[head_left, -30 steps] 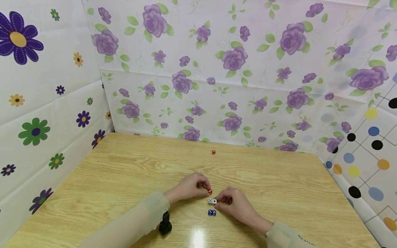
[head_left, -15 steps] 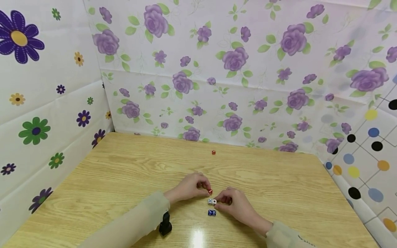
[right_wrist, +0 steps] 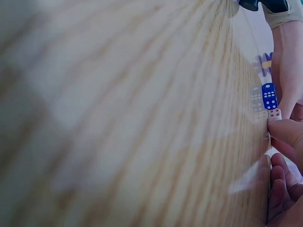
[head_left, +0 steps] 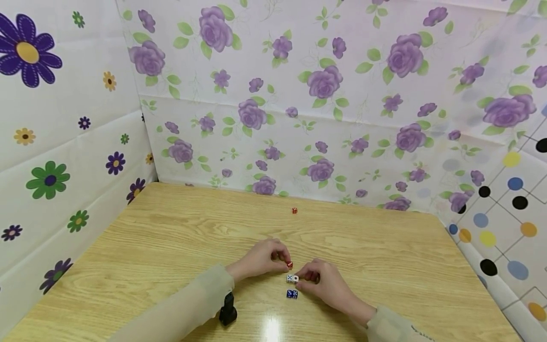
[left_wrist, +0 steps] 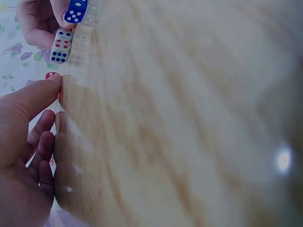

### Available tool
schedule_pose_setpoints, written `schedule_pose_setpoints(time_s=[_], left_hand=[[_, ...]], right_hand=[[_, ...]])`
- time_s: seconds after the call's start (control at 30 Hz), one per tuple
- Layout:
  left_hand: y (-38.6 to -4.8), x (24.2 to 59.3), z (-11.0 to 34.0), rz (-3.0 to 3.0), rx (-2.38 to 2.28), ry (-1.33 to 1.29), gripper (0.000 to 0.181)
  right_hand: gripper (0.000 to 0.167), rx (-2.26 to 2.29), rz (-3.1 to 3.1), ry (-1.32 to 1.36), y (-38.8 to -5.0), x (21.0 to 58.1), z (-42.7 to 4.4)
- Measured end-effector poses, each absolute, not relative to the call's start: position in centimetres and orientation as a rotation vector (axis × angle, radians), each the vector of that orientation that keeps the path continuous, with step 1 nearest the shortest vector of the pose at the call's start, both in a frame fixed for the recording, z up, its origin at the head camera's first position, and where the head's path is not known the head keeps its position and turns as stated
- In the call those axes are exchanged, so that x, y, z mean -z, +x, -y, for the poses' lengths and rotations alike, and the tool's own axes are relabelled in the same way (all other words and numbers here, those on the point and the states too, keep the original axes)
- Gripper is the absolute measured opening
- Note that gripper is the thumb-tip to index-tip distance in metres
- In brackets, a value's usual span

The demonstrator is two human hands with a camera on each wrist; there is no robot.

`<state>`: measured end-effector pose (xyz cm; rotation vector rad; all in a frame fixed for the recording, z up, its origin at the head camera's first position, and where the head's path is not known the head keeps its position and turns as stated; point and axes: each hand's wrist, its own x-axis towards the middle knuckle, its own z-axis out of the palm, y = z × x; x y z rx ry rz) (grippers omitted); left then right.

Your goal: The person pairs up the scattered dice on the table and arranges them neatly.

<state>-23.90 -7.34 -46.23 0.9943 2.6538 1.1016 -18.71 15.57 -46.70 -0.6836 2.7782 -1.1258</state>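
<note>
My left hand (head_left: 264, 257) pinches a red die (head_left: 290, 265) between thumb and fingertips, low over the table. Just in front of it two white dice sit side by side. The thumb and fingers of my right hand (head_left: 328, 286) hold the right white die (head_left: 296, 279), which touches the left white die (head_left: 289, 278). Nearer to me two blue dice (head_left: 292, 294) stand together. In the left wrist view the red die (left_wrist: 51, 75) is mostly covered by the thumb, with the white dice (left_wrist: 61, 46) beyond it. The right wrist view shows part of a white die (right_wrist: 274, 114) beside the right thumb.
Another red die (head_left: 294, 210) lies toward the back of the wooden table (head_left: 183, 223). A black device (head_left: 228, 311) is by the left sleeve. Flower-patterned sheets (head_left: 273, 95) rise behind and on the left, and a dotted one (head_left: 506, 228) on the right.
</note>
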Motion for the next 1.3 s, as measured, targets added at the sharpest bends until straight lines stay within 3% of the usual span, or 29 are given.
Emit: schedule_pose_setpoints(time_s=[0.73, 1.07, 1.3], left_hand=[[-24.0, 46.0, 7.3, -2.632, -1.1, 1.021, 0.007], [-24.2, 46.4, 7.2, -2.636, -1.077, 1.008, 0.009], [-24.1, 46.3, 7.3, -2.616, -1.103, 1.023, 0.009]], right_hand=[[0.025, 1.113, -2.662, -0.815, -20.0, 45.7, -16.7], [0.011, 0.609, -2.855, -1.098, -26.0, 42.0, -18.1], [0.016, 0.376, -2.859, -1.219, -31.8, 39.4, -17.3]])
